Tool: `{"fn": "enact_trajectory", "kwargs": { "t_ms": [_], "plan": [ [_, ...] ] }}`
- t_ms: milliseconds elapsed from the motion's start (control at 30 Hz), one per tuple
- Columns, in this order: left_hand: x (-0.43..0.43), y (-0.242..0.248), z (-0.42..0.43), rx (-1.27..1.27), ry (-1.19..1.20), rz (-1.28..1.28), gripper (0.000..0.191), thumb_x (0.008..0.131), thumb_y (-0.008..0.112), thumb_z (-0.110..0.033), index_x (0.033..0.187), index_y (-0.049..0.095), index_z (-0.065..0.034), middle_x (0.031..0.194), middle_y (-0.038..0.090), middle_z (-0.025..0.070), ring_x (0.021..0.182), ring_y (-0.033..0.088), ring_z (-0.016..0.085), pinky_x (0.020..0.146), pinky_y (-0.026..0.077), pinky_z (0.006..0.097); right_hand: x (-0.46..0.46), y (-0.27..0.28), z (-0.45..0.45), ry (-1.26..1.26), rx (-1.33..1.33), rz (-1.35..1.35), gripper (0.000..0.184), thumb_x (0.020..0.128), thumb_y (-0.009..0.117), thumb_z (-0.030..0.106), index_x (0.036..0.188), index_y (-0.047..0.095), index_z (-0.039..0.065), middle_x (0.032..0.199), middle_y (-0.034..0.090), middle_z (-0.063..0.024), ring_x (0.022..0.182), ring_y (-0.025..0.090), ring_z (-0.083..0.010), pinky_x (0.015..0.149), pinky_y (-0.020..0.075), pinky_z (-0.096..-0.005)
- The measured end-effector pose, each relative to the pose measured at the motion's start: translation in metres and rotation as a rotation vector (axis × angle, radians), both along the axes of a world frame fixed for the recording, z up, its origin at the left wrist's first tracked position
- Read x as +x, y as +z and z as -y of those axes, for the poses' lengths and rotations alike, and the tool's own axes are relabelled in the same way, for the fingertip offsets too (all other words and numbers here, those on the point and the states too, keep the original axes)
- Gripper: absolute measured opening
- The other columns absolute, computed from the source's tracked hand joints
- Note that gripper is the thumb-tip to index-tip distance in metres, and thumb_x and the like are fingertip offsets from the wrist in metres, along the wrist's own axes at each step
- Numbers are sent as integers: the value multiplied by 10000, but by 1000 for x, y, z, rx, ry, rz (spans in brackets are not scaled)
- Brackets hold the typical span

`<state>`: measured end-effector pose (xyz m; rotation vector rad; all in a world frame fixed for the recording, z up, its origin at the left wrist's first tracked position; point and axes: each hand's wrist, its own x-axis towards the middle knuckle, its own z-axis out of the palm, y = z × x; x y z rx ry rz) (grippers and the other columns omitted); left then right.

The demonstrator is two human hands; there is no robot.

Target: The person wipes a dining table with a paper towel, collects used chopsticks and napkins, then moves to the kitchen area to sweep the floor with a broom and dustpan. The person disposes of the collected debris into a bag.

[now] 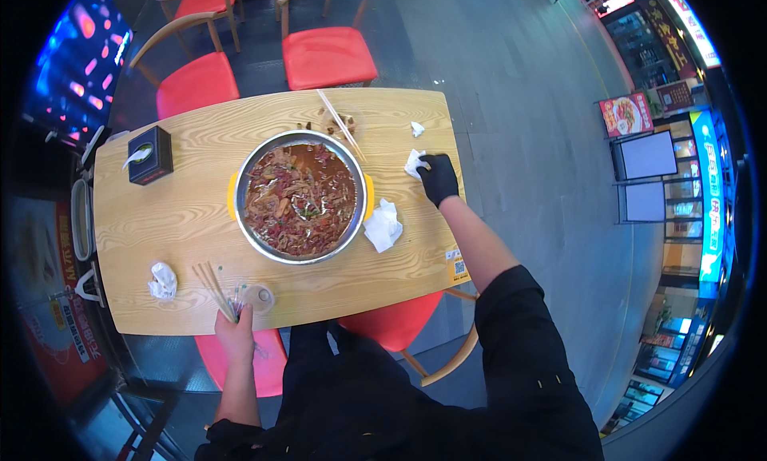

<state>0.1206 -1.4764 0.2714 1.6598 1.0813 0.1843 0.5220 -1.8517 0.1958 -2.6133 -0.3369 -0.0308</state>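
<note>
My bare left hand (235,336) is closed around several wooden chopsticks (211,284) at the table's near edge. Beside its fingertips is a clear plastic cup or bowl (260,298); whether the hand also grips it is unclear. A black glove covers my right hand (438,178), whose fingers pinch a crumpled white tissue (414,164) near the right edge. Between my hands, farther back, sits a large metal pot (299,197) of reddish broth and food, with yellow handles. Another crumpled tissue (383,225) lies against its right side.
Across the wooden table (192,221) are a black tissue box (150,155), a tissue wad (163,281) and a small tissue scrap (417,128). Chopsticks (341,124) rest over a clear dish of scraps (347,125). Red-seated chairs (328,56) stand around it.
</note>
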Motion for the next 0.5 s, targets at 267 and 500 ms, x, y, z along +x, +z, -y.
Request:
{"fn": "enact_trajectory", "kwargs": {
  "t_ms": [267, 500],
  "plan": [
    [-21, -1, -6, -103, 137, -70, 111, 896, 678, -29, 891, 567, -32, 753, 548, -12, 615, 457, 54, 524, 368, 241, 13, -20, 25, 48, -99, -302, 148, 819, 649, 75, 941, 733, 73, 1046, 663, -188, 987, 649, -368, 875, 514, -407],
    [-21, -3, -8, -187, 237, -81, 129, 911, 663, -41, 882, 538, -57, 665, 478, -25, 454, 371, 47, 393, 287, 236, -46, -22, 32, -26, 81, -376, 160, 820, 727, 142, 949, 704, 50, 960, 670, -180, 938, 646, -355, 840, 521, -409]
  ]
}}
